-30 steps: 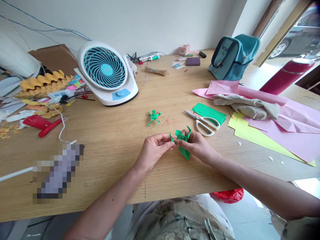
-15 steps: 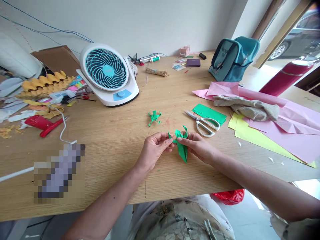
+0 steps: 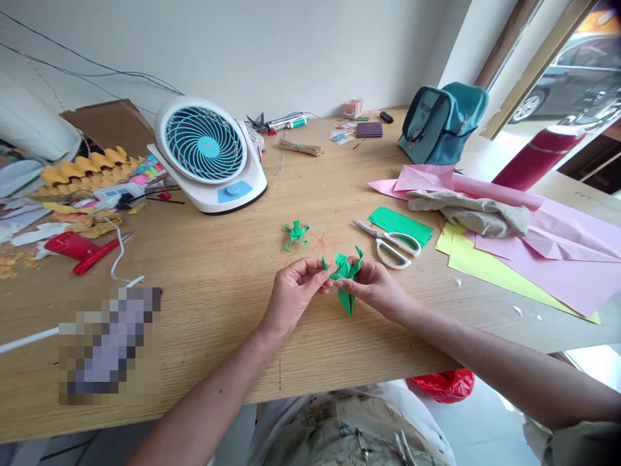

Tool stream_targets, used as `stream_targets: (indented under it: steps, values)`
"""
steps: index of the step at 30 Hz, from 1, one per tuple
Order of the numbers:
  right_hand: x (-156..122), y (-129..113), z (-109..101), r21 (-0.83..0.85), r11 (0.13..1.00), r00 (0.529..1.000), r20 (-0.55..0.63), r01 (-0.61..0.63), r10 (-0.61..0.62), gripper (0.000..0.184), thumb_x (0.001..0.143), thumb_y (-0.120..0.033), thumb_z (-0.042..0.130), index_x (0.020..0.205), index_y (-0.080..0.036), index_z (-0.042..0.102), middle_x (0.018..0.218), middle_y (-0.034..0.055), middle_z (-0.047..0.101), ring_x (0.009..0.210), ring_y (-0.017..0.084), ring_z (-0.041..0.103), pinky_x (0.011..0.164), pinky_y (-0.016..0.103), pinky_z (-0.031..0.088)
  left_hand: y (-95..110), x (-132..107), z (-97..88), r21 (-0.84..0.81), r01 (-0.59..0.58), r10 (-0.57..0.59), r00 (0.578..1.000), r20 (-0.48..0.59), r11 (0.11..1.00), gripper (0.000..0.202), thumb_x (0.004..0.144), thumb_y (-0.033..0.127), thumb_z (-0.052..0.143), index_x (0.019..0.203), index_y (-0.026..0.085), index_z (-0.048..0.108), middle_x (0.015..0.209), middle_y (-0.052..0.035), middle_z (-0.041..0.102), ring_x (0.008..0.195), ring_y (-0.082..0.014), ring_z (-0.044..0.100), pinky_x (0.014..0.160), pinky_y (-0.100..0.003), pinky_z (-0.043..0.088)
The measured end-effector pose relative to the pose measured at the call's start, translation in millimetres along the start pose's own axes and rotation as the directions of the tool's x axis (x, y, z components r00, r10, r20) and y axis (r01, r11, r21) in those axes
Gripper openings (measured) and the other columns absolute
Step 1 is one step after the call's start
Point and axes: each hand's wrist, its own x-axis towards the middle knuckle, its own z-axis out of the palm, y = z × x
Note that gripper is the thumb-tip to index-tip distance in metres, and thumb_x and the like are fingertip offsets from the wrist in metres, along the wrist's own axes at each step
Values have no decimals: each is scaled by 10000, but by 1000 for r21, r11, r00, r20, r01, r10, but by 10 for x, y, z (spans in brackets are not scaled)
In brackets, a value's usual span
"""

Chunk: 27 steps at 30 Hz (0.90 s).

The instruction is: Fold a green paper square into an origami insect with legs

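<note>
Both my hands grip one folded green paper figure (image 3: 346,299) just above the wooden table. My left hand (image 3: 295,289) pinches a narrow folded leg on its left side. Round the right side, my right hand (image 3: 381,289) is closed, its thumb lying across the paper's middle. One thin bent point sticks up beside the right fingers, and a pointed end hangs down between the hands. Beyond them a finished-looking green paper frog (image 3: 296,234) lies on the table. Scissors with white handles (image 3: 394,249) rest to the right, partly on green paper sheets (image 3: 405,224).
A white and blue fan (image 3: 208,152) stands at the back left. Pink paper (image 3: 563,249), yellow paper (image 3: 478,265) and a grey glove (image 3: 473,212) lie to the right, near a red bottle (image 3: 536,158) and a teal bag (image 3: 439,126). A red glue gun (image 3: 87,249) lies left.
The green figure has turned slightly in my fingers, so its upper folds show more, and my right thumb has shifted left across it. The whole view has moved a little.
</note>
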Motion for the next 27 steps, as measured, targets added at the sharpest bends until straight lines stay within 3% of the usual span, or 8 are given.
stream_targets:
  steps: [10,17,24,27]
  values:
    - [0,-20,-5,28,997,998,10,-67,67,359,658,-454,875,805,-188,685,796,8,689,715,131,588,655,249,490,-1,39,-34,-103,125,-121,992,42,987,306,665,356,856,870,161,741,746,-16,732,663,-100,662,571,-175,499]
    - [-10,-57,16,15,998,998,-2,-62,62,400,628,-493,878,772,-189,661,768,13,675,689,140,571,619,257,480,-20,29,-27,1,13,-13,999,32,1000,264,728,358,803,882,155,734,781,-35,730,679,-116,655,576,-201,504]
    - [-14,-41,26,-84,996,1000,9,-18,19,413,653,-533,838,776,-185,651,618,-41,533,567,101,420,517,233,334,-12,13,10,64,-65,62,997,55,996,202,745,317,787,830,148,716,832,-29,713,640,-92,595,541,-197,509]
    - [-21,-31,19,-148,989,1000,-6,6,-6,415,697,-551,798,764,-178,630,652,-32,538,597,106,427,552,244,338,-43,18,6,85,-85,78,994,82,993,188,777,306,756,869,151,703,789,-9,684,626,-86,581,546,-193,503]
